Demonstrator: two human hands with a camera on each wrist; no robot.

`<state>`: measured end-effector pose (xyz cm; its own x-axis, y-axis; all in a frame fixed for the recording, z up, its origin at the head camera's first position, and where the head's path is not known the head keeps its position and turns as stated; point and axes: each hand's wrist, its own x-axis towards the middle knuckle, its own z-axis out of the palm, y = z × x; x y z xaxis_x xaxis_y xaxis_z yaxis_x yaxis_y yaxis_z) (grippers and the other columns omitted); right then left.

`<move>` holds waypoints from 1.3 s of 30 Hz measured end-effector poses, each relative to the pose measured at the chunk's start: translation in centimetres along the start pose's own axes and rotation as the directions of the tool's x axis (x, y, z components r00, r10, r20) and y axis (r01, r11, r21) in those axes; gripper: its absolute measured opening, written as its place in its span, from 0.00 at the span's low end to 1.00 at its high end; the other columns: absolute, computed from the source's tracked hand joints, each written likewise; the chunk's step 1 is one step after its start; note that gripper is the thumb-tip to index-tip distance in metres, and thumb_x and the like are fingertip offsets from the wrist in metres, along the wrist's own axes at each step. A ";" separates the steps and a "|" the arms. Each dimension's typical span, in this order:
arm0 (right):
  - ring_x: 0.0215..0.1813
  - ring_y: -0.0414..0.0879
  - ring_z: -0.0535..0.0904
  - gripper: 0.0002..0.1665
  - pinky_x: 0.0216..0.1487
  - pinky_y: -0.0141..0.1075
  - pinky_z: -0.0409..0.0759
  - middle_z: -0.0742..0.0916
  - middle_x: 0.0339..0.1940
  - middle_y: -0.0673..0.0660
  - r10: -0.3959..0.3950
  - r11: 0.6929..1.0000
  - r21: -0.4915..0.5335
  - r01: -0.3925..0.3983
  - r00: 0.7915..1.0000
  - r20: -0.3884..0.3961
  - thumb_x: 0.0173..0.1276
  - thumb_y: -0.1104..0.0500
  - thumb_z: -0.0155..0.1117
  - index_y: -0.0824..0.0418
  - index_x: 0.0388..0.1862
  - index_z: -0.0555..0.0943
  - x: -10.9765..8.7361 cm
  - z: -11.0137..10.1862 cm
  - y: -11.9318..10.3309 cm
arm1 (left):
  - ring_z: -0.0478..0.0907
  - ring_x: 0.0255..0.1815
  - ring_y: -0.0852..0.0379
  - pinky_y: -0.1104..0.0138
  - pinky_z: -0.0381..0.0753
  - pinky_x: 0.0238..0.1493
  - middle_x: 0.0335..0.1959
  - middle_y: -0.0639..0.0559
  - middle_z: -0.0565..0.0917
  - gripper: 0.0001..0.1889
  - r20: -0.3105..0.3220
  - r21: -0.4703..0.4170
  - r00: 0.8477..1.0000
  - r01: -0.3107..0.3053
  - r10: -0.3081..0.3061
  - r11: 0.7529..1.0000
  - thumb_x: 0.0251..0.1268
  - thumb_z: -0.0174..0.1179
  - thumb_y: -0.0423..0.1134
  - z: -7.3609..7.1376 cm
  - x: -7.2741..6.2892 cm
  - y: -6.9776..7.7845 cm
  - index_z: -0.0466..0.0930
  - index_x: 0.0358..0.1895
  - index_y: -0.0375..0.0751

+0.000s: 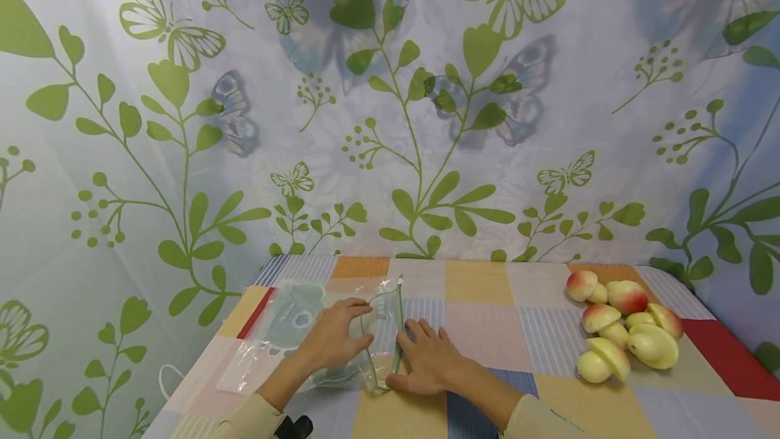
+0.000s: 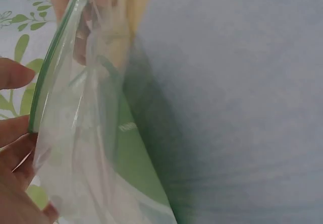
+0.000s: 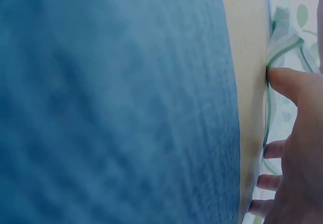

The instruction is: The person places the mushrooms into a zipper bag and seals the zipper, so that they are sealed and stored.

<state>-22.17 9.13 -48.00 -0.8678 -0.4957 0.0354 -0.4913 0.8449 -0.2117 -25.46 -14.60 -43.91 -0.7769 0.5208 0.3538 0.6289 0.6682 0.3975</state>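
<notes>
Left grip, relaxed, touching the mouth of a clear zip bag, right grip, fingers spread, against its green strip, bag lying toward the left edge of the patchwork-covered desk, red-and-yellow mushroom-shaped pieces clustered near the right edge, leaf-and-butterfly curtain behind.

Pale beige sleeves, black left-wrist device

Pale sheeting, printed with green foliage and butterflies, hangs behind the table, which is surfaced in multicoloured patchwork. Sheeting appears whiter left, bluer right.
</notes>
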 end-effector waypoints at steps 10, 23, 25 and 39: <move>0.73 0.71 0.66 0.49 0.62 0.73 0.69 0.71 0.73 0.66 -0.004 1.000 0.005 0.004 1.000 0.003 0.66 0.23 0.58 0.60 0.68 0.75 -0.1 -0.5 -0.3 | 0.80 0.53 0.42 0.44 0.78 0.56 0.52 0.44 0.85 0.18 -0.163 0.018 0.987 0.015 -0.012 1.000 0.56 0.77 0.38 0.3 0.7 0.8 0.89 0.48 0.33; 0.73 0.71 0.65 0.47 0.63 0.73 0.68 0.71 0.73 0.66 0.008 1.000 0.015 -0.008 1.000 0.003 0.65 0.24 0.60 0.58 0.67 0.75 -0.5 -0.9 -0.7 | 0.80 0.34 0.58 0.65 0.81 0.32 0.53 0.41 0.83 0.20 -0.120 0.073 0.992 0.039 -0.030 0.997 0.50 0.66 0.23 0.2 -0.2 1.9 0.85 0.50 0.29; 0.74 0.71 0.65 0.48 0.64 0.73 0.68 0.71 0.73 0.66 0.011 1.000 0.018 -0.011 1.000 0.004 0.65 0.24 0.60 0.59 0.67 0.75 -0.5 -0.9 -0.7 | 0.81 0.36 0.55 0.62 0.83 0.35 0.52 0.41 0.83 0.20 -0.130 0.086 0.991 0.029 -0.018 0.996 0.50 0.65 0.23 0.2 -0.3 2.0 0.85 0.50 0.29; 0.74 0.71 0.64 0.48 0.64 0.73 0.67 0.70 0.73 0.66 0.010 1.000 0.023 -0.010 1.000 0.013 0.65 0.24 0.60 0.59 0.68 0.75 -0.5 -1.0 -0.8 | 0.81 0.57 0.38 0.51 0.84 0.52 0.57 0.35 0.80 0.26 -0.067 -0.062 0.998 -0.023 0.019 0.998 0.48 0.56 0.18 -0.8 -0.7 3.1 0.80 0.57 0.22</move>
<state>-21.40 8.97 -46.85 -0.8714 -0.4902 0.0208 -0.4809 0.8448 -0.2346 -22.93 -13.33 -42.26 -0.7612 0.4967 0.4169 0.6472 0.6219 0.4409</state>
